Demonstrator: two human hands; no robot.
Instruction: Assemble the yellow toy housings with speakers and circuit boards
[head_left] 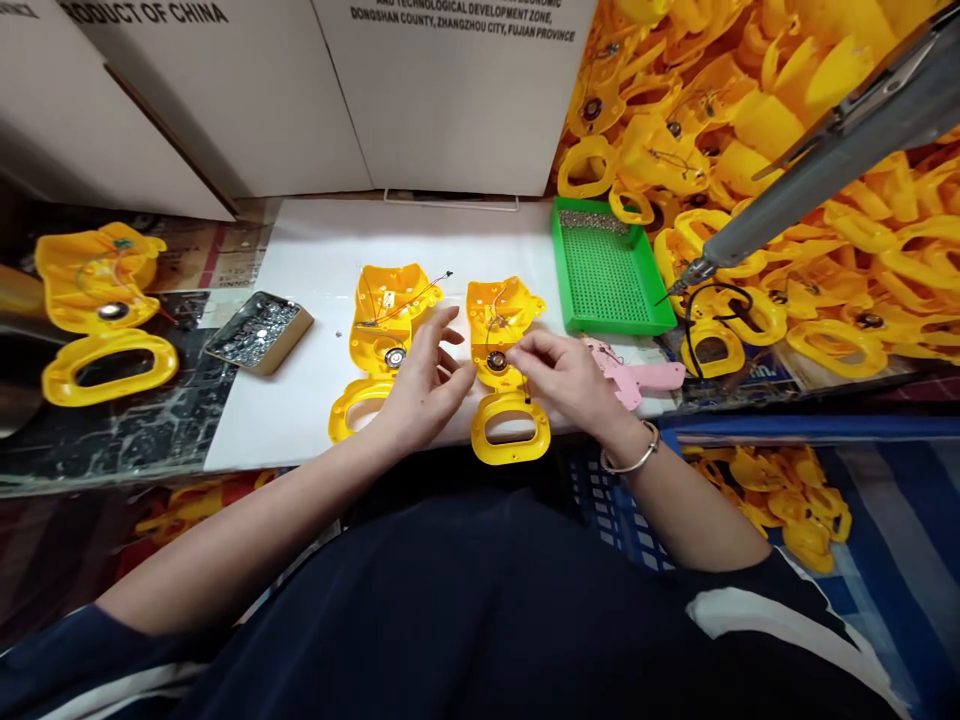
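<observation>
My right hand (562, 380) was at the round speaker (496, 361) in the right-hand yellow shell (495, 300), its thumb and forefinger drawn narrow; the tips were too small in view to tell whether they had met or pinched a bit of wire. My left hand (427, 385) held nothing that I could see, its fingers loosely curled and spread apart between that shell and the left-hand yellow shell (382, 285). Both shells lay hollow side up on a white sheet (300, 265) over the surface. As far as I could judge, the work was part done: each shell had a speaker sitting in it, yet their thin wires lay loose, both shells were uncovered, and a yellow ring (511, 456) lay at the near end of the right one, with another ring (341, 408), partly behind my left arm, by its neighbour. Farther left, a third shell (82, 280) was just as open. The small box (259, 330) of metal bits and the green tray (615, 325) stood within reach, and the screwdriver (795, 200) hung well apart from my fingers.
</observation>
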